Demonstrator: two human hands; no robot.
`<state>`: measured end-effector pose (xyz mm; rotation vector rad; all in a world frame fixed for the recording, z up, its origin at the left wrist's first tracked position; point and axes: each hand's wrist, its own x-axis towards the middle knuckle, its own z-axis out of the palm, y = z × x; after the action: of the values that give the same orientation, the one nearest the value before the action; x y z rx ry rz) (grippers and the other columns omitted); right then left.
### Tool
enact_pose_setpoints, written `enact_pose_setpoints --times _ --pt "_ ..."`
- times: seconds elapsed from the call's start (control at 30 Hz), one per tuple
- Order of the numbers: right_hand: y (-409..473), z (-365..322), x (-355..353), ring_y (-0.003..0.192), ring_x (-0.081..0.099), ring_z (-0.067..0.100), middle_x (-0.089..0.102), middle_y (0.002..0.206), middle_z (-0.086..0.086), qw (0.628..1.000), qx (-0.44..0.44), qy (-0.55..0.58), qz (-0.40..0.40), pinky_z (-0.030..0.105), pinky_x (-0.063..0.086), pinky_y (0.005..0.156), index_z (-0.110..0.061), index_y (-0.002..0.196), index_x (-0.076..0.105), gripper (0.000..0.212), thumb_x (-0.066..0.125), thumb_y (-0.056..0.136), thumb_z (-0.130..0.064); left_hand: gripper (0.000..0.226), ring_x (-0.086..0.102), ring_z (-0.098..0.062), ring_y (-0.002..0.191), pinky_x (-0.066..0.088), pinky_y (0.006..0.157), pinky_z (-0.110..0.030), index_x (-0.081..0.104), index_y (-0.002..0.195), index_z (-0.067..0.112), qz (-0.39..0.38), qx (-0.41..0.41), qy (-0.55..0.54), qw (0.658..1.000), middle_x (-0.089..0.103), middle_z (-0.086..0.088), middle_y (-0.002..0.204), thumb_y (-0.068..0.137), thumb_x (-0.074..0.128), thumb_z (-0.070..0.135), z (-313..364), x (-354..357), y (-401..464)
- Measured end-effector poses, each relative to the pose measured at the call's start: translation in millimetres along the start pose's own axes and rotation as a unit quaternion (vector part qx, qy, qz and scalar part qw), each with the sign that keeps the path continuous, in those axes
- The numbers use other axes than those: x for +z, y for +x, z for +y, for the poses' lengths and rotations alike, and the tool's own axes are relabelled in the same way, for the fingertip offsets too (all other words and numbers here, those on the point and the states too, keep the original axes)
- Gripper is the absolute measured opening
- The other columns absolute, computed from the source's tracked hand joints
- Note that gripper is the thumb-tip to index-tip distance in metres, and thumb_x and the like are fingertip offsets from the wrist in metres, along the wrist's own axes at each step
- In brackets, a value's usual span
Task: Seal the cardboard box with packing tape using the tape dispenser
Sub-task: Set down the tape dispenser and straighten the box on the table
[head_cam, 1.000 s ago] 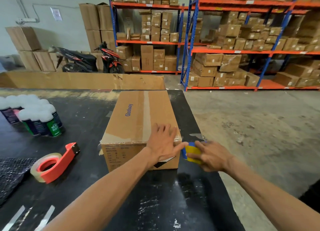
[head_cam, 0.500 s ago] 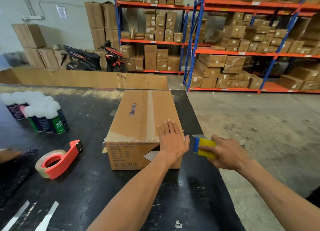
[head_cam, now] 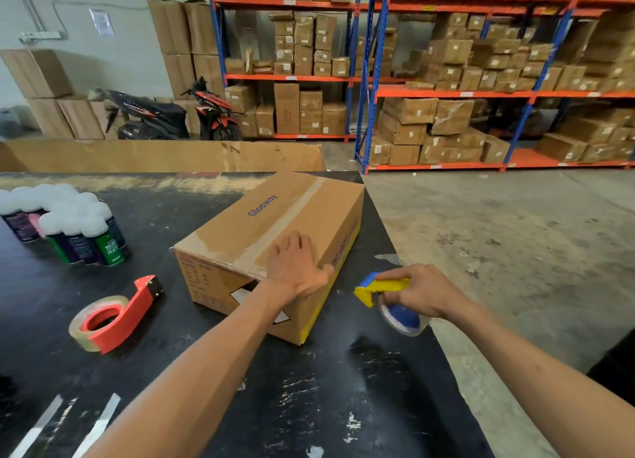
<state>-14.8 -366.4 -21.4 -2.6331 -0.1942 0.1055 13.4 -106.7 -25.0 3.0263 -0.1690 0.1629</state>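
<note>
A brown cardboard box (head_cam: pixel 240 230) marked "Glodway" lies turned at an angle on the black table (head_cam: pixel 309 389), with a strip of clear tape along its top seam. My left hand (head_cam: pixel 295 268) rests flat on the box's near top corner, fingers spread. My right hand (head_cam: pixel 426 296) grips a yellow and blue tape dispenser (head_cam: pixel 381 289) with a roll of clear tape, held just off the box's right side, apart from it.
A red tape dispenser (head_cam: pixel 113 316) with a tape roll lies on the table to the left. Several spray cans (head_cam: pixel 68 223) with white caps stand at the far left. The table's right edge runs beside my right hand. Shelves of boxes (head_cam: pixel 446 79) and a scooter (head_cam: pixel 171 113) stand beyond.
The box has been rotated so its near end points left and its yellow side faces me. My right hand drew the yellow dispenser away from the box's corner to the right.
</note>
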Motion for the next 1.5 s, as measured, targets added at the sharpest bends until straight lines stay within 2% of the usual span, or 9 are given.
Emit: enact_pose_setpoints --times 0.1,0.23,0.4,0.63,0.77,0.97,1.1,1.3,1.5 --pt "1.4 -4.6 15.4 0.091 0.067 0.003 0.074 0.097 -0.016 0.992 0.016 0.114 -0.050 0.030 0.055 0.086 -0.050 0.100 0.074 0.034 0.081 0.067 -0.041 0.101 0.005 -0.044 0.149 0.005 0.116 -0.064 0.010 0.155 0.008 -0.071 -0.056 0.016 0.996 0.004 -0.021 0.163 0.085 0.047 0.070 0.5 6.3 1.6" --pt "5.1 4.7 40.0 0.114 0.058 0.013 0.062 0.118 -0.011 0.984 0.057 0.151 -0.070 0.030 0.045 0.089 -0.036 0.125 0.063 0.050 0.074 0.077 -0.046 0.093 0.001 -0.042 0.150 0.003 0.120 -0.061 0.005 0.157 0.009 -0.107 -0.013 0.005 0.994 -0.001 -0.012 0.167 0.089 0.057 0.045 -11.3 2.4 10.8" --pt "4.7 24.9 57.7 0.062 0.049 0.016 0.052 0.063 -0.003 0.984 0.114 0.130 -0.044 0.033 0.036 0.062 -0.020 0.068 0.052 0.043 0.057 0.084 -0.060 0.100 0.003 -0.034 0.152 0.003 0.123 -0.049 0.003 0.160 0.016 -0.117 0.035 0.004 0.993 0.000 -0.005 0.168 0.088 0.063 0.051 -63.7 -2.7 8.3" --pt "8.0 55.9 76.1 0.102 0.064 0.037 0.070 0.110 0.022 0.978 0.204 -0.017 -0.030 0.032 0.041 0.072 -0.004 0.095 0.065 0.052 0.041 0.102 -0.050 0.101 0.000 -0.029 0.153 0.001 0.117 -0.066 0.001 0.159 0.031 -0.116 0.016 0.004 0.993 -0.001 0.009 0.168 0.086 0.067 0.052 -101.7 -6.1 -2.2" --pt "12.3 54.5 78.1 0.114 0.058 0.037 0.065 0.123 0.021 0.968 0.229 -0.090 -0.047 0.036 0.044 0.087 -0.004 0.114 0.062 0.056 0.041 0.100 -0.055 0.103 -0.004 -0.037 0.153 0.001 0.112 -0.074 -0.003 0.158 0.036 -0.058 -0.012 0.040 0.997 -0.003 0.006 0.168 0.080 0.046 0.081 -97.2 7.4 -14.2" --pt "60.5 -12.3 52.9 0.148 0.016 0.036 0.016 0.161 0.017 0.993 0.035 -0.104 0.051 0.047 0.025 0.118 -0.017 0.156 0.021 0.081 0.063 0.092 -0.045 0.097 0.008 -0.038 0.152 0.012 0.114 -0.072 0.001 0.159 0.032 -0.042 -0.011 0.068 0.997 0.003 0.004 0.168 0.085 0.048 0.075 -93.1 6.8 -14.8" --pt "107.8 -70.4 52.5 0.152 -0.005 0.027 -0.009 0.167 0.003 0.977 -0.132 -0.163 0.034 0.051 0.009 0.123 -0.027 0.158 0.005 0.076 0.047 0.099 -0.049 0.091 0.011 -0.038 0.151 0.014 0.115 -0.069 0.003 0.159 0.032 -0.048 -0.001 0.074 0.996 0.005 0.005 0.168 0.089 0.048 0.070 -92.9 4.4 -17.0" --pt "103.8 -97.9 91.9 0.137 0.035 0.031 0.043 0.152 0.005 0.959 -0.189 -0.172 0.126 0.048 0.029 0.114 -0.022 0.146 0.043 0.054 0.040 0.101 -0.050 0.091 0.009 -0.030 0.153 0.010 0.120 -0.060 -0.001 0.158 0.038 -0.047 0.067 0.091 0.992 0.001 0.012 0.167 0.087 0.040 0.077 -136.0 -1.3 -25.1" --pt "85.1 -77.5 71.2 0.119 0.048 0.025 0.056 0.130 -0.002 0.934 -0.279 -0.163 0.151 0.041 0.032 0.100 -0.040 0.134 0.058 0.055 0.045 0.089 -0.068 0.114 -0.001 -0.015 0.154 -0.009 0.122 -0.044 -0.006 0.159 0.029 -0.064 0.128 0.056 0.988 -0.006 0.006 0.166 0.075 0.042 0.088 -195.1 -4.8 -30.0"
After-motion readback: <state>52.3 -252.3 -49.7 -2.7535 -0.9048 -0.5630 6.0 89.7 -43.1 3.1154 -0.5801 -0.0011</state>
